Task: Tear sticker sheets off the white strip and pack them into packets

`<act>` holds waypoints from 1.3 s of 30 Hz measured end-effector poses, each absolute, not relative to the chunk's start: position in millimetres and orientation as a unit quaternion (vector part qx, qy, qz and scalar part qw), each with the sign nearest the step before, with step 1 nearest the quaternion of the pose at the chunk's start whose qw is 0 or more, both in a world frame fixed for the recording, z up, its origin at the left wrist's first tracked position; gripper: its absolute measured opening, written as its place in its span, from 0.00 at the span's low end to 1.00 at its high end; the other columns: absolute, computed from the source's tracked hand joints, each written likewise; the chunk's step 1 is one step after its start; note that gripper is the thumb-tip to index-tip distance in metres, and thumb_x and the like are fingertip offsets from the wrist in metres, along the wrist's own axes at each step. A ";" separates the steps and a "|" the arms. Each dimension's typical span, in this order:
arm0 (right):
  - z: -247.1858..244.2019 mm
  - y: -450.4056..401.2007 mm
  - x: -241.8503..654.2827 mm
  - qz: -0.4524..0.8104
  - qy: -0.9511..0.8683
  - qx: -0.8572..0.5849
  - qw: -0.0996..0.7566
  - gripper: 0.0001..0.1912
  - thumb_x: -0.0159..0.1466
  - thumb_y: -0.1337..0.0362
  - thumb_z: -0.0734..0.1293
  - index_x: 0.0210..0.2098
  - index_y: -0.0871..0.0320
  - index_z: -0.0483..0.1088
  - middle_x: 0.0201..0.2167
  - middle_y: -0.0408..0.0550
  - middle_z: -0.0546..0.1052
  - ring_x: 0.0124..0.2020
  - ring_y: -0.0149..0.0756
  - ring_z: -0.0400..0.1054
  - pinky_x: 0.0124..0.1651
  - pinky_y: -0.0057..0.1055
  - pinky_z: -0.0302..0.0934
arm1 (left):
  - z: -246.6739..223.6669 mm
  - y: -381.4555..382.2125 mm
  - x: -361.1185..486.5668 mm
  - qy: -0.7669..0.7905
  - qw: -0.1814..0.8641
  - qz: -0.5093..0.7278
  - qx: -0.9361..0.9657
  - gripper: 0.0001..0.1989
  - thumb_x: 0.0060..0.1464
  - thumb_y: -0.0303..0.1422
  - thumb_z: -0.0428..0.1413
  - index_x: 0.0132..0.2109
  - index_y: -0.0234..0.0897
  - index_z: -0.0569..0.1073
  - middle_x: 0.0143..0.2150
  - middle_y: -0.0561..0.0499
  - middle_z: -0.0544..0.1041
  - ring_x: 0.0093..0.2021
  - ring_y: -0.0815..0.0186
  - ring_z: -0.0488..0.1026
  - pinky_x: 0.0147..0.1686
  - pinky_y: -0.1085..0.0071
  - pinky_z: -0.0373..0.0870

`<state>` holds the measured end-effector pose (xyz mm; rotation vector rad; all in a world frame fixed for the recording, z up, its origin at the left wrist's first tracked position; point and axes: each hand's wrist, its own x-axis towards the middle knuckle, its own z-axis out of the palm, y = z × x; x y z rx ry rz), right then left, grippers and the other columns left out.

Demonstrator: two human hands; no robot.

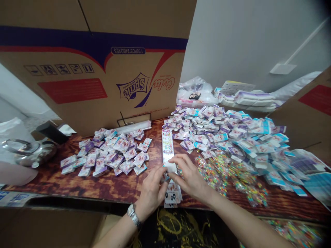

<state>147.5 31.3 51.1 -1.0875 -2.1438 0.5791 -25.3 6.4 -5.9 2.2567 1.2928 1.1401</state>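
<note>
At the middle of the table's front, my left hand (152,188) and my right hand (190,177) meet around a small white box (171,167). Fingers of both hands pinch it, one hand on each side. Behind the box runs a strip of stickers (167,143) with small coloured pictures. Below my hands, sticker sheets with dark ovals (172,197) lie at the table edge. To the right are small bags of colourful candy (219,172). What is inside the box cannot be made out.
Small boxes lie piled at left (116,153) and in a larger heap at right (222,129). A large carton (103,75) stands behind. A metal kettle (34,151) is at far left, and another carton (310,113) at far right.
</note>
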 end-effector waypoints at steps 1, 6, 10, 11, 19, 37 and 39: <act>48.5 29.5 146.5 0.231 -0.804 -0.434 0.334 0.18 0.61 0.67 0.64 0.50 0.57 0.61 0.45 0.52 0.67 0.48 0.40 0.63 0.49 0.37 0.60 | -6.1 6.4 -25.6 0.450 0.149 0.396 0.787 0.22 0.52 0.21 0.49 0.54 0.36 0.61 0.49 0.42 0.70 0.49 0.62 0.69 0.47 0.65 0.70; 38.9 17.7 140.0 0.274 -0.754 -0.462 0.377 0.12 0.64 0.66 0.61 0.48 0.55 0.63 0.38 0.47 0.72 0.39 0.35 0.68 0.41 0.32 0.62 | -5.7 7.2 -24.9 0.436 0.092 0.396 0.803 0.22 0.52 0.20 0.47 0.55 0.34 0.59 0.52 0.40 0.69 0.54 0.60 0.66 0.52 0.63 0.67; 38.9 14.7 134.2 0.303 -0.737 -0.440 0.415 0.10 0.64 0.66 0.61 0.45 0.54 0.67 0.39 0.47 0.73 0.41 0.35 0.67 0.43 0.31 0.62 | -7.7 7.0 -23.1 0.445 0.056 0.396 0.801 0.23 0.53 0.20 0.47 0.56 0.32 0.59 0.53 0.38 0.69 0.56 0.59 0.65 0.53 0.62 0.66; 39.5 15.4 133.2 0.319 -0.731 -0.436 0.416 0.09 0.64 0.66 0.61 0.44 0.55 0.68 0.39 0.47 0.73 0.41 0.35 0.67 0.43 0.31 0.62 | -8.9 6.6 -22.9 0.450 0.055 0.395 0.799 0.23 0.53 0.21 0.47 0.56 0.32 0.59 0.53 0.38 0.69 0.56 0.59 0.65 0.53 0.62 0.66; 31.2 24.3 127.1 0.453 -0.630 -0.476 0.414 0.08 0.61 0.64 0.64 0.39 0.58 0.70 0.33 0.45 0.74 0.35 0.33 0.69 0.39 0.30 0.65 | -17.7 2.8 -21.1 0.482 0.057 0.401 0.777 0.28 0.55 0.23 0.48 0.62 0.30 0.51 0.53 0.36 0.69 0.52 0.60 0.69 0.49 0.65 0.70; 44.0 16.1 124.5 0.322 -0.721 -0.475 0.389 0.11 0.62 0.68 0.61 0.42 0.55 0.73 0.35 0.48 0.72 0.37 0.36 0.67 0.40 0.32 0.63 | -20.3 -0.5 -12.8 0.519 -0.087 0.243 0.815 0.34 0.56 0.19 0.40 0.65 0.20 0.31 0.55 0.25 0.65 0.51 0.50 0.67 0.44 0.57 0.69; 41.7 17.3 126.8 0.334 -0.720 -0.470 0.386 0.11 0.63 0.68 0.61 0.42 0.55 0.73 0.35 0.48 0.73 0.37 0.36 0.67 0.41 0.33 0.63 | -18.8 -0.3 -13.7 0.519 -0.071 0.246 0.815 0.35 0.56 0.19 0.40 0.65 0.21 0.31 0.54 0.26 0.66 0.50 0.50 0.67 0.43 0.56 0.70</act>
